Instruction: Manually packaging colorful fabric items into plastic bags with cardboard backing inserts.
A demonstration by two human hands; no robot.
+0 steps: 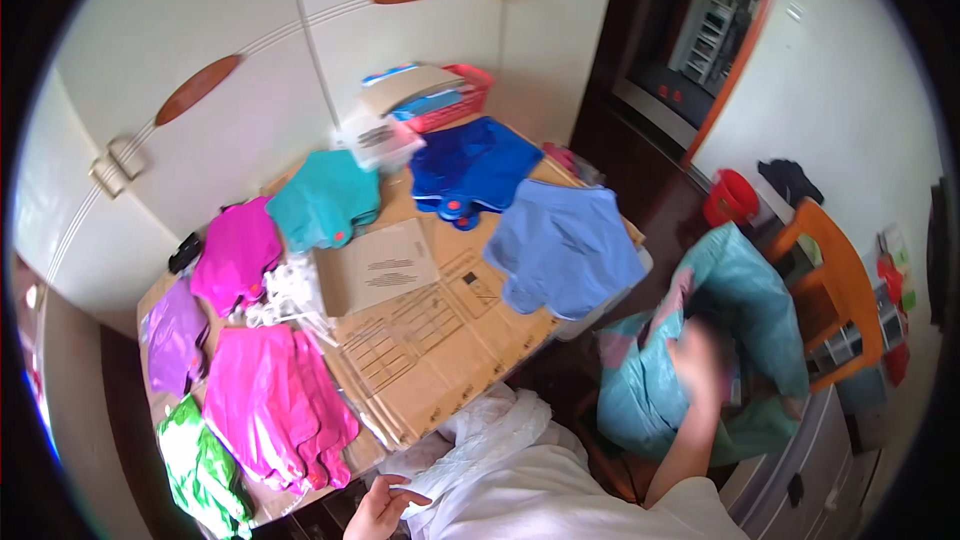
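My right hand (695, 355) reaches into the mouth of a large teal plastic sack (640, 390) at the right. It is smeared by motion, so its grip and whatever lies beneath it are unclear. Close to my lap, at the bottom, my left hand (380, 508) has loosely bent fingers set apart, with nothing visible in them. White cloth (490, 440) covers my lap beside it. Nearest on the table is a stack of pink plastic pieces (280, 410). A light blue stack (565, 245) and a dark blue stack (475, 165) lie across the cardboard (430, 350).
Around the table are teal (325, 200), magenta (240, 255), purple (175, 335) and green (200, 465) piles, plus white strips (290, 290). A red basket (470, 100) stands at the back. An orange wooden chair (850, 290) and a red bucket (730, 200) are at the right.
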